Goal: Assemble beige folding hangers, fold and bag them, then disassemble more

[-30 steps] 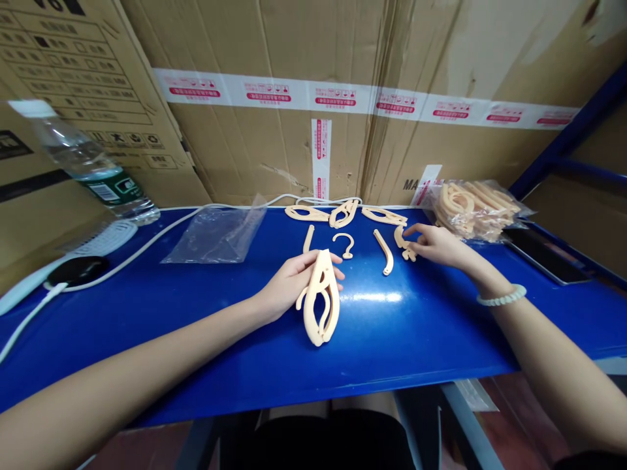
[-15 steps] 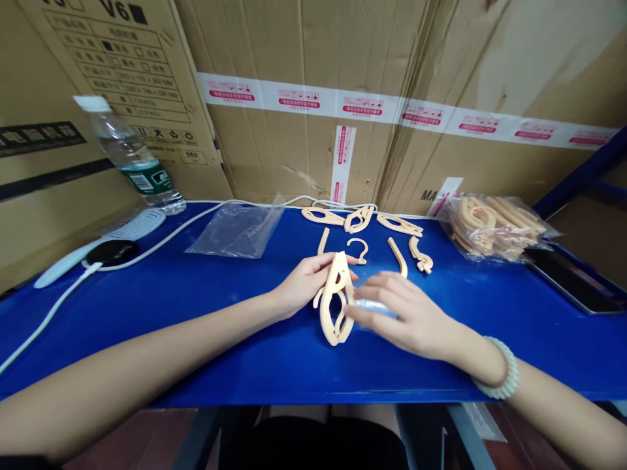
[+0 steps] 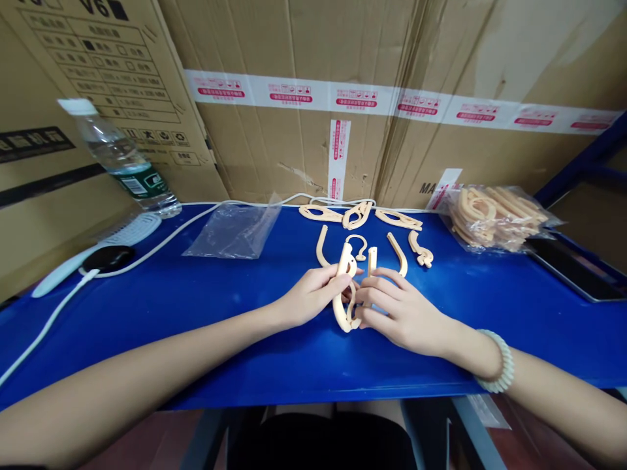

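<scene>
My left hand [image 3: 318, 290] is closed on a cream plastic folding hanger [image 3: 339, 312], held tilted above the blue table [image 3: 235, 352]. My right hand [image 3: 399, 307] is closed around a slim hanger arm [image 3: 372, 259], whose top sticks up past the fingers. The arm's top stands apart from the hanger; whether the two touch lower down is hidden by my fingers. Just beyond my hands lie a loose hook [image 3: 363, 248], a curved arm [image 3: 322, 245] on the left and another arm [image 3: 398, 253] on the right. A small curved piece [image 3: 420, 250] rests farther right.
Folded hangers [image 3: 357, 215] line the back by a white cable [image 3: 196, 214]. A bag of hanger parts [image 3: 494, 219] and a phone [image 3: 573, 267] are at the right. A clear bag [image 3: 235, 230], black device [image 3: 108, 258] and water bottle [image 3: 130, 163] stand left, before cardboard boxes [image 3: 274, 143].
The hanger has turned edge-on and shifted slightly right in my left hand. My right fingers now hold an arm whose top has come away from the hanger's. The view has shifted slightly.
</scene>
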The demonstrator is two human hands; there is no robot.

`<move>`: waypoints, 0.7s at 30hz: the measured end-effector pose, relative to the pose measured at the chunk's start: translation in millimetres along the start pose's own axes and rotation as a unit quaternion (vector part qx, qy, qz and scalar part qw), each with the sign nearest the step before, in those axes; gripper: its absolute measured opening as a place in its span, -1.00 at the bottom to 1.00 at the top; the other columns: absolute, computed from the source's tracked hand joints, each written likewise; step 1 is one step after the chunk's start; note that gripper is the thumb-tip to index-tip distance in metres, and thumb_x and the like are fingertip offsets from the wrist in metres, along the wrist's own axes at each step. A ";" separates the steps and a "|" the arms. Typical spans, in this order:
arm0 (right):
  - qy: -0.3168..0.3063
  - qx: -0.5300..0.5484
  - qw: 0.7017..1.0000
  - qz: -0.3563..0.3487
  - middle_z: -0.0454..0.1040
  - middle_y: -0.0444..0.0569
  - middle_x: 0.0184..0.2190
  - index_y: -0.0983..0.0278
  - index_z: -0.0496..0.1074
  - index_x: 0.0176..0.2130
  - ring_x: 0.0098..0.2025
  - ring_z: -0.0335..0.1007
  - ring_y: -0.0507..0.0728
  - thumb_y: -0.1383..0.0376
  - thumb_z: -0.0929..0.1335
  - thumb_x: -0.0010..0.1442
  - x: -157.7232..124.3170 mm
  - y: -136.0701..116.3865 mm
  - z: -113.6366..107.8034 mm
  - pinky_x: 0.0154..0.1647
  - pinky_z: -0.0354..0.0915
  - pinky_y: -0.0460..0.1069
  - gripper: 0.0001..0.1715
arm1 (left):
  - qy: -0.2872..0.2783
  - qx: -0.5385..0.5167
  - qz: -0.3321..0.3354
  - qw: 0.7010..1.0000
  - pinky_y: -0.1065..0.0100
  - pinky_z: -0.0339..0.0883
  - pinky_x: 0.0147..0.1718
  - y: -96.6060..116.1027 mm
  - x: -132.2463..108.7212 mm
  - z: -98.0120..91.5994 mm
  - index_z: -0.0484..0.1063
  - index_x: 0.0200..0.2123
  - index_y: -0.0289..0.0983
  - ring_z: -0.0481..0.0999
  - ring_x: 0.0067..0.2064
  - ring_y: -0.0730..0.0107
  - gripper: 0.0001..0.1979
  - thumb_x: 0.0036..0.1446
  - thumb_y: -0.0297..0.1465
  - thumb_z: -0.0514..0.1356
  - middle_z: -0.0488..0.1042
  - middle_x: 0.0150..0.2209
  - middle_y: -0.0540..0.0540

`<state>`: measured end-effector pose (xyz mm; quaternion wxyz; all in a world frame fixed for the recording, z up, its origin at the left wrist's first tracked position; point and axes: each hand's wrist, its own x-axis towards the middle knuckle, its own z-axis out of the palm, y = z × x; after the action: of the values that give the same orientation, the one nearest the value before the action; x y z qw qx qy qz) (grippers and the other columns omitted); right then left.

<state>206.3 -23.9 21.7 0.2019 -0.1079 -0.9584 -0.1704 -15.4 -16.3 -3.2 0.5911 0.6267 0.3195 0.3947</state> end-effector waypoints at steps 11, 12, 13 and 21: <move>-0.034 0.006 0.998 0.061 0.50 0.07 -0.26 0.32 0.41 -0.24 -0.17 0.34 0.19 0.33 0.21 0.41 -2.6 3.2 2.4 0.06 0.25 0.17 -0.76 | 0.030 0.056 0.020 0.998 0.43 0.29 -0.52 -2.6 -2.4 4.3 0.35 -0.34 -0.30 0.41 -0.53 0.46 -0.50 0.33 0.05 0.07 0.44 -0.51 -0.02; -0.042 0.004 0.997 0.066 0.49 0.05 -0.29 0.31 0.39 -0.27 -0.24 0.33 0.17 0.32 0.20 0.41 -2.9 3.4 2.9 -0.01 0.26 0.14 -0.74 | 0.030 0.049 0.019 0.998 0.44 0.30 -0.53 -3.1 -1.8 4.1 0.34 -0.35 -0.31 0.41 -0.55 0.47 -0.49 0.32 0.06 0.07 0.43 -0.52 -0.02; -0.051 0.001 0.996 0.071 0.47 0.03 -0.33 0.30 0.38 -0.30 -0.30 0.31 0.15 0.30 0.18 0.42 -3.4 3.5 3.3 -0.09 0.26 0.10 -0.71 | 0.029 0.040 0.016 0.999 0.44 0.31 -0.54 -3.4 -1.2 3.8 0.34 -0.36 -0.31 0.41 -0.56 0.47 -0.48 0.31 0.07 0.09 0.43 -0.54 -0.03; -0.098 -0.011 0.988 0.118 0.38 -0.13 -0.48 0.28 0.32 -0.32 -0.59 0.10 0.01 0.29 0.16 0.45 -9.6 6.3 3.8 -0.49 -0.05 -0.01 -0.68 | 0.040 -0.041 -0.004 0.998 0.41 0.51 -0.45 -1.8 1.0 1.5 0.40 -0.25 -0.37 0.59 -0.47 0.41 -0.46 0.17 0.06 0.27 0.57 -0.27 -0.17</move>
<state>215.3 -18.0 16.1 0.1245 -0.2386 -0.9523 -0.1442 -13.5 -15.9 -4.9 0.6046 0.5841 0.3288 0.4303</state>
